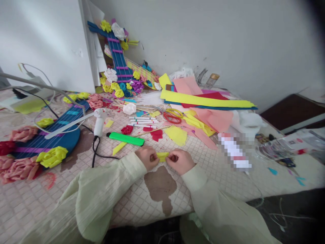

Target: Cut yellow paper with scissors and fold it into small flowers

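A small yellow paper strip (162,156) is stretched between my two hands, low over the table near its front edge. My left hand (148,158) pinches the strip's left end with closed fingers. At the other end, my right hand (181,161) has its fingers closed on the strip too. Behind my left hand lies a green box cutter (126,138). A piece of yellow crepe paper (177,135) rests flat beyond my right hand.
A white glue gun (99,122) with a black cord stands at the left. Blue paper guitars with paper flowers (52,157) lie left and lean at the back. Scissors (173,116), markers (143,122), long yellow strips (208,99) and a plastic bag (291,144) lie around.
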Tool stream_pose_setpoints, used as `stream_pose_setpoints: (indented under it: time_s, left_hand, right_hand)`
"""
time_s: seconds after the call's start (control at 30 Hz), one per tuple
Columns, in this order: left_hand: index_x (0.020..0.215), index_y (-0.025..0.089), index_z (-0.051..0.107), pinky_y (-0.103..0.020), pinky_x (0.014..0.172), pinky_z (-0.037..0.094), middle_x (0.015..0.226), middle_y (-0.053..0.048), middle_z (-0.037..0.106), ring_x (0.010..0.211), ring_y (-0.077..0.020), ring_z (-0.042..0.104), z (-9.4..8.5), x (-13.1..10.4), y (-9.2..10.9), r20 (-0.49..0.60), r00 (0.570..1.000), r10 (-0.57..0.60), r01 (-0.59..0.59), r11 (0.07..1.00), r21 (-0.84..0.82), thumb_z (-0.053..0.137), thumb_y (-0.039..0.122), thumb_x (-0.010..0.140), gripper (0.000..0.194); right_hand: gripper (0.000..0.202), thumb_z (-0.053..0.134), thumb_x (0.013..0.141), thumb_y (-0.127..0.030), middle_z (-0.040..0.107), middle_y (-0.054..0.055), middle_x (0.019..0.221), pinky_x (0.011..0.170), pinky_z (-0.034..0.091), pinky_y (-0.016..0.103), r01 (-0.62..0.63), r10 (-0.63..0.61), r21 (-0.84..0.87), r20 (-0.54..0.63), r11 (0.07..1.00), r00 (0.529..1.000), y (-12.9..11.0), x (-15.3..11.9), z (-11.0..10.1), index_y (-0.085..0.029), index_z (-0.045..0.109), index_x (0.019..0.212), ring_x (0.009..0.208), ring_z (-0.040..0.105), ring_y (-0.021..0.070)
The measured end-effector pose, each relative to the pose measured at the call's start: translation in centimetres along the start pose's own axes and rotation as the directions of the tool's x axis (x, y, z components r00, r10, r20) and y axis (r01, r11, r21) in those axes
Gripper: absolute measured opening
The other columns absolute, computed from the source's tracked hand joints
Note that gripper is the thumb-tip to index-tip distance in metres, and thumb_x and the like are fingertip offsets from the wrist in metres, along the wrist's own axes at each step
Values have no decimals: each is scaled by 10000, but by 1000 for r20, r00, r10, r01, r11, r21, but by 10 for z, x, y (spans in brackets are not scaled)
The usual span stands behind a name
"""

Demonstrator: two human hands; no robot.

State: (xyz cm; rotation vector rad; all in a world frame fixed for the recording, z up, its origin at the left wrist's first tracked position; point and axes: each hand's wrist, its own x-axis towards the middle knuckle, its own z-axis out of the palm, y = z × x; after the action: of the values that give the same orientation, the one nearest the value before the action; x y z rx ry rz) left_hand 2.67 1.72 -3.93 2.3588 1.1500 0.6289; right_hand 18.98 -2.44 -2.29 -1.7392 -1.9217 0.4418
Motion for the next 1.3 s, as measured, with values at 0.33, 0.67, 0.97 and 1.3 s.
stream_pose_setpoints:
  time_s: [0.33, 0.67, 0.97, 1.3]
  left_hand:
    - [481, 155, 516, -230, 530, 344, 476, 25, 438, 527, -107, 418, -8, 1, 8, 30, 998, -56, 57, 998, -20, 557, 199, 581, 116]
    - [489, 158, 496, -232, 534, 340, 492, 23, 433, 530, -110, 424, -6, 1, 7, 30, 998, -61, 62, 998, -12, 553, 201, 573, 110]
    - [565, 169, 435, -218, 510, 324, 559, 33, 409, 538, -102, 398, -6, 0, 6, -47, 996, -75, 73, 996, -49, 578, 204, 542, 149]
    - [542, 173, 405, -217, 501, 308, 551, 26, 419, 546, -107, 402, -5, -2, 7, -59, 995, -78, 75, 996, -54, 564, 179, 553, 159]
  right_hand:
    - [129, 560, 599, -190, 520, -9, 480, 450, 341, 207, 19, -19, -21, -25, 1000, 999, 0, 0, 1, -169, 543, 472, 447, 449, 94]
    - [140, 560, 605, -202, 506, -11, 485, 456, 338, 212, -13, 13, -30, 9, 999, 1000, 1, 1, 2, -168, 519, 475, 460, 449, 98]
    - [51, 522, 684, -147, 488, 18, 665, 601, 358, 253, 252, -265, -114, -109, 961, 958, 4, -9, 8, -170, 566, 677, 609, 453, 122]
    - [228, 484, 741, -136, 432, 3, 651, 694, 257, 321, 434, -456, -240, -42, 868, 889, 5, -16, 8, -276, 664, 730, 649, 393, 123]
